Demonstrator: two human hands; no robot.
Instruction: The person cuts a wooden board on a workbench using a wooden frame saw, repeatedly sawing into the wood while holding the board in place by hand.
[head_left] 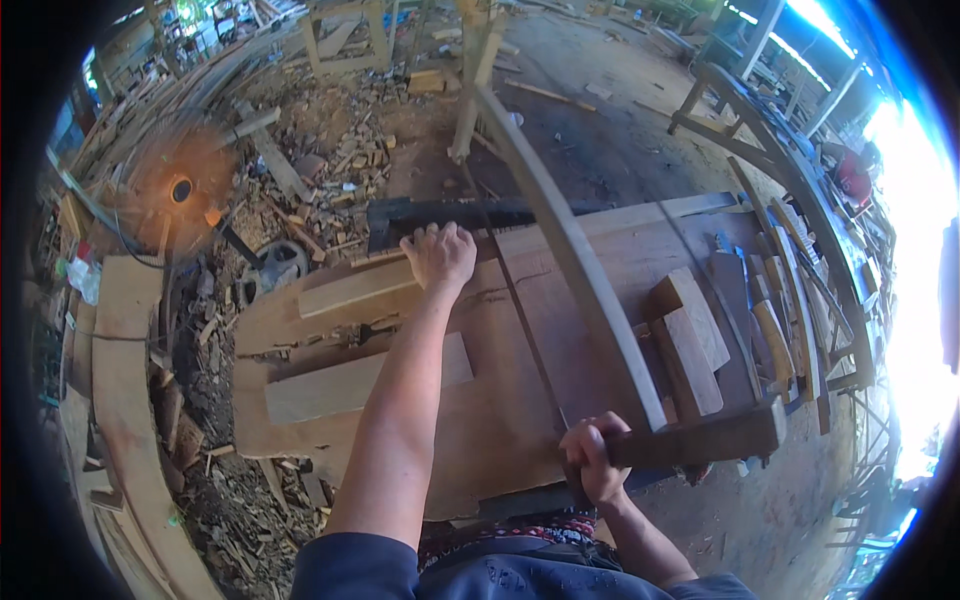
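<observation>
My right hand (597, 455) is closed round the near end of a large wooden frame saw (570, 245). The saw slants away from me across the workbench top (510, 400), with its thin blade (515, 290) just right of my left hand. At the bench's far side my left hand (438, 255) bears down on a light wooden board (360, 288), its fingers curled over the far edge. Whether the blade touches that board is hard to make out. A second flat board (370, 378) lies nearer to me, partly under my left forearm.
Wooden blocks (690, 360) sit on the bench's right part, beside stacked timber strips (790, 300). An orange fan (180, 190), blurred as if spinning, stands at the far left. Offcuts (345, 170) litter the ground. A person in red (858, 175) is at the far right.
</observation>
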